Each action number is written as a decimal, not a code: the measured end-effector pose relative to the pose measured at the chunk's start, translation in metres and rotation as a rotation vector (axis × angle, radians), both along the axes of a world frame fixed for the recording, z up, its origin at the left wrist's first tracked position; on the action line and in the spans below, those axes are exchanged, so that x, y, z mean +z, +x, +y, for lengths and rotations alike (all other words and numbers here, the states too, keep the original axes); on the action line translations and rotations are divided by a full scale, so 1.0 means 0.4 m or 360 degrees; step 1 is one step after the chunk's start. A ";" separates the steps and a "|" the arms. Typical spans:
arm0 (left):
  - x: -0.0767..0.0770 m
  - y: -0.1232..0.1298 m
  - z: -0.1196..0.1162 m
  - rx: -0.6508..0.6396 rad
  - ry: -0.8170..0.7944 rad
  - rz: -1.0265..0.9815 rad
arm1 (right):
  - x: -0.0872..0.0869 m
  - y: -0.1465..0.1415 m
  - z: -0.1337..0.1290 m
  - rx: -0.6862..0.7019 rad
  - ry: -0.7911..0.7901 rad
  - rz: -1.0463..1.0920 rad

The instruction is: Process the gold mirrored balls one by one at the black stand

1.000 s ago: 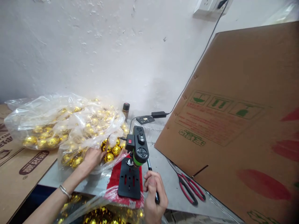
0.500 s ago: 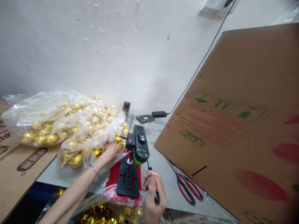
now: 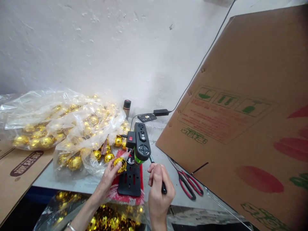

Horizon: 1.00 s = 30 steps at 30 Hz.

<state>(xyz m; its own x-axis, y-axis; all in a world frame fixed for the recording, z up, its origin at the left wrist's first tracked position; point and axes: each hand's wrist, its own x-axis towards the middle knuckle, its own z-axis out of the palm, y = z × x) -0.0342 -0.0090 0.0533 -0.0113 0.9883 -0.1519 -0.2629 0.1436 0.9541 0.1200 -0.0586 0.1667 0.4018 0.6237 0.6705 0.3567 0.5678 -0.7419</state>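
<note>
Low centre-frame, I have the left hand (image 3: 107,177) pinching a gold ball (image 3: 122,163), right hand (image 3: 160,184) clenched round the lever (image 3: 164,188); likely loading, next calling for careful alignment.

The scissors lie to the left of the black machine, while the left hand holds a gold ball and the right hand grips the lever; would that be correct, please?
Not quite: the scissors lie to the right of the black machine, beside the cardboard box, as the head view shows. The left hand does hold a gold ball, and the right hand grips the lever.
</note>
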 end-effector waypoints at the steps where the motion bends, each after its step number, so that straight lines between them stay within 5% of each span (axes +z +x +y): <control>1: -0.021 0.012 0.000 0.0015 0.0053 0.0144 | 0.007 0.003 0.001 0.0006 -0.0005 -0.0024; 8: -0.123 0.042 0.006 -0.0061 0.0323 0.0938 | -0.011 0.013 -0.005 0.0050 0.0006 -0.0106; 16: -0.161 0.047 -0.012 -0.0118 0.0706 0.1100 | -0.031 0.017 -0.013 0.0056 0.0053 -0.0184; 23: -0.171 0.050 -0.011 -0.0089 0.0847 0.1155 | -0.044 0.019 -0.020 0.0074 0.0055 -0.0208; 30: -0.146 0.058 0.012 -0.0412 0.0796 0.1264 | -0.053 0.016 -0.020 0.0063 0.0097 -0.0180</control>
<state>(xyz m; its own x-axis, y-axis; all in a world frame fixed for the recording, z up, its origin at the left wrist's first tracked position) -0.0112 -0.0041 -0.0050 0.2975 0.9229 0.2445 0.4665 -0.3639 0.8062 0.1264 -0.0667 0.1457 0.2975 0.5944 0.7472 0.4123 0.6259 -0.6620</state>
